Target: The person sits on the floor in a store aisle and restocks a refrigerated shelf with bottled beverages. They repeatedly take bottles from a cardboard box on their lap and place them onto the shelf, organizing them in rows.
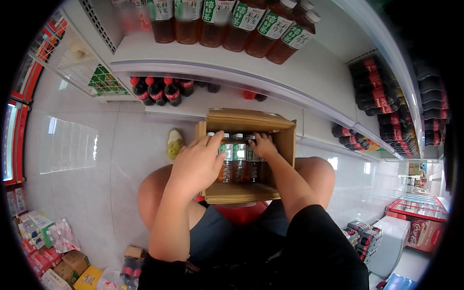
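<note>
An open cardboard box (287, 159) stands between my knees with several bottles of amber tea (239, 153) inside, white-capped and with green-and-white labels. My left hand (197, 157) reaches over the box's left side, its fingers around a bottle at that end of the row; the palm hides most of that bottle. At the right end, my right hand (262, 146) has its fingers curled over the top of another tea bottle. Both bottles are still among the others in the box.
Ahead, a white shelf (193, 57) carries a row of similar tea bottles (235, 26). Dark cola bottles (155, 91) stand on the level below, with more cola packs (374, 87) farther right. Cartons (72, 265) and wrapped goods lie behind on the left; a red freezer (418, 208) stands at the right.
</note>
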A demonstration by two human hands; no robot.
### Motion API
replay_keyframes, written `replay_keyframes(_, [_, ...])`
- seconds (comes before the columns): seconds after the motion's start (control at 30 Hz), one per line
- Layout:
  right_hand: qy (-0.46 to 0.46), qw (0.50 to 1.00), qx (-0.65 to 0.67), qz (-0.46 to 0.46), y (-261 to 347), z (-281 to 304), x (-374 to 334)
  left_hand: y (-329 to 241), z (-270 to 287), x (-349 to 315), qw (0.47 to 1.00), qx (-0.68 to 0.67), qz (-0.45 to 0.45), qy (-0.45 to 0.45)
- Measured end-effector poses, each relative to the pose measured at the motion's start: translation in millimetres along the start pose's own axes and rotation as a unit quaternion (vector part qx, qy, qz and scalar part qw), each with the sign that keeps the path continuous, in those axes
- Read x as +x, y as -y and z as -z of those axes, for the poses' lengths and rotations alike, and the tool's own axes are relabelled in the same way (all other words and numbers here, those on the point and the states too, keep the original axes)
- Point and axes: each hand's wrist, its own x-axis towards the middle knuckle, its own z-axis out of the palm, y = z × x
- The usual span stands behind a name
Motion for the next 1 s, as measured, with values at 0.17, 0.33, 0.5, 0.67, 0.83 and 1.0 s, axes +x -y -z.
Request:
replay_keyframes(0.17, [0.064,0.997,-0.015,0.049,-6,-4,26,0,-10,4,1.0,-0.018,-0.008,0.012])
replay_keyframes(0.33, [0.141,0.983,-0.019,0.114,-12,-1,64,2,-7,14,0.999,-0.012,-0.005,0.04])
replay_keyframes(0.5, [0.196,0.967,-0.029,0.16,-24,-16,68,3,-13,23,0.999,0.006,-0.021,0.042])
replay_keyframes(0.67, [0.127,0.977,-0.037,0.169,-5,29,23,6,-19,22,0.998,-0.017,-0.029,0.057])
replay_keyframes(0.83, [0.002,0.961,-0.126,0.244,-11,56,-28,2,-29,23,0.996,0.005,-0.024,0.082])
replay_keyframes(1.0, [-0.132,0.936,-0.177,0.273,-12,59,-76,7,-51,24,0.995,0.032,-0.029,0.091])
